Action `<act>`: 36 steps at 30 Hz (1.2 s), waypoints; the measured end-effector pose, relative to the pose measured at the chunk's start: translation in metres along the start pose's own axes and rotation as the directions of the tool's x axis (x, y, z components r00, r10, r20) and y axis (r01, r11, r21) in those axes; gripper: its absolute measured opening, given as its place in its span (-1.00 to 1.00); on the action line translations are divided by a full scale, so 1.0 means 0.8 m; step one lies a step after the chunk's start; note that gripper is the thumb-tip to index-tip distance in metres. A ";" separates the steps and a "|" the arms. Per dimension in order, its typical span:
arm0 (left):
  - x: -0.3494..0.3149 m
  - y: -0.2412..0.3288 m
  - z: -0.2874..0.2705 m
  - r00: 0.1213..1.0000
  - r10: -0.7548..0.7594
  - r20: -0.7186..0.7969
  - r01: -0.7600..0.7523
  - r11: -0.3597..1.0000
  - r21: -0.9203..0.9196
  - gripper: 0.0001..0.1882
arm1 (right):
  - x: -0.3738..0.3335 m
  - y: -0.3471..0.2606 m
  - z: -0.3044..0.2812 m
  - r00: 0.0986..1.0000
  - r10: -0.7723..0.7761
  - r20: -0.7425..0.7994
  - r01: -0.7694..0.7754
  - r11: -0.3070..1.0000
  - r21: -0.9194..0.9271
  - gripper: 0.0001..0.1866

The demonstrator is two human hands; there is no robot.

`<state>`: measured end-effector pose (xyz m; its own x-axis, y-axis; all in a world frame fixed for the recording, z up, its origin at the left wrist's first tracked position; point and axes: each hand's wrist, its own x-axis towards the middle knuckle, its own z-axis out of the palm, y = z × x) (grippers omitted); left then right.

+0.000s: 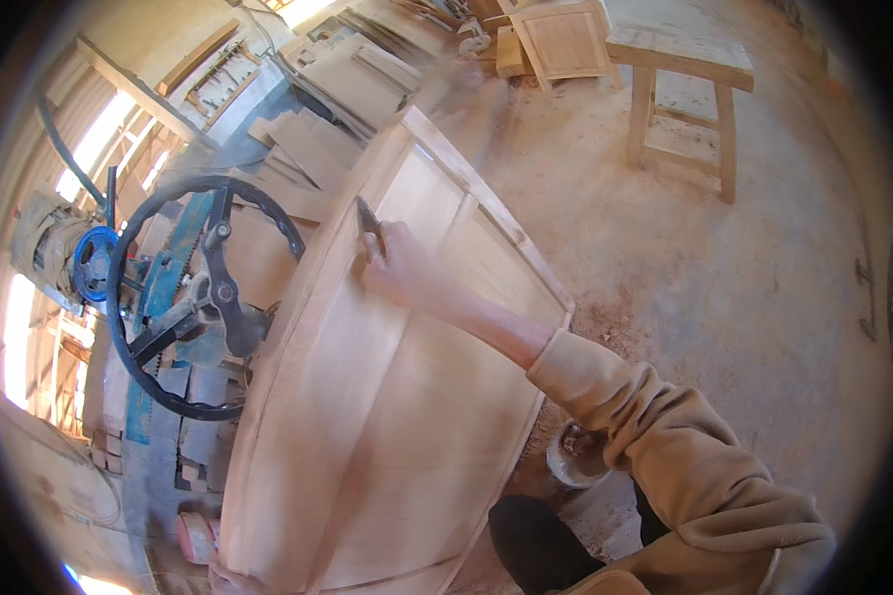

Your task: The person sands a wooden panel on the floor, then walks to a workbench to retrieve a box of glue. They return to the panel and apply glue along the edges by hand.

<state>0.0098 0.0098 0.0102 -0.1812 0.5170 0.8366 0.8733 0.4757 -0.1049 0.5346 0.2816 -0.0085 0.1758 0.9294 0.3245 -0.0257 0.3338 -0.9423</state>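
Right hand closed round a dark scraper, its blade pressed to the left stile of a pale wood door panel lying tilted beside a black-wheeled saw; left hand only just visible at the panel's lower edge, grip unclear.

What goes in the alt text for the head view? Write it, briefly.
The right hand presses a small dark blade-like tool against a large pale wooden panelled door in a sawdusty workshop. The left hand grips the door's near bottom edge. A machine with a big black spoked wheel stands to the left, and a wooden stool stands beyond.
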 end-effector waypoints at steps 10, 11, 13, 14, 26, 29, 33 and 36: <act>-0.010 0.080 -0.090 0.998 0.003 0.056 0.009 0.977 -0.211 -0.39 | 0.025 0.044 -0.016 0.976 -0.127 0.179 0.115 0.991 0.072 -0.63; -0.007 0.076 -0.080 0.999 -0.015 0.034 0.021 0.985 -0.172 -0.39 | 0.028 0.047 -0.021 0.985 0.052 0.167 -0.081 0.982 0.170 -0.62; 0.001 0.056 -0.056 0.997 -0.079 0.016 0.080 0.992 -0.098 -0.38 | 0.031 0.048 -0.024 0.987 0.091 0.134 -0.110 0.984 0.143 -0.63; 0.003 0.045 -0.044 0.992 -0.123 0.018 0.124 0.990 -0.061 -0.37 | 0.033 0.047 -0.027 0.989 0.089 0.122 -0.108 0.981 0.159 -0.63; -0.003 -0.005 -0.011 0.997 -0.040 -0.071 0.037 0.998 -0.049 -0.37 | 0.050 0.035 -0.023 0.997 0.076 0.018 -0.078 0.975 0.210 -0.62; -0.006 -0.006 -0.009 0.996 -0.010 -0.086 0.008 1.000 -0.025 -0.37 | 0.051 0.038 -0.019 0.999 0.030 -0.023 -0.025 0.982 0.189 -0.63; -0.008 -0.006 -0.010 0.988 0.096 -0.124 -0.089 0.994 0.062 -0.36 | 0.061 0.054 -0.012 0.982 -0.148 -0.120 0.145 0.989 -0.036 -0.65; -0.008 0.001 -0.014 0.993 0.047 -0.106 -0.041 0.998 0.054 -0.35 | 0.066 0.071 0.000 0.981 -0.118 -0.151 0.118 0.993 -0.015 -0.65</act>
<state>0.0165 -0.0008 0.0107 -0.0911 0.4603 0.8830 0.8543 0.4918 -0.1682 0.5423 0.3498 -0.0450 0.3246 0.8487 0.4176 0.0096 0.4385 -0.8987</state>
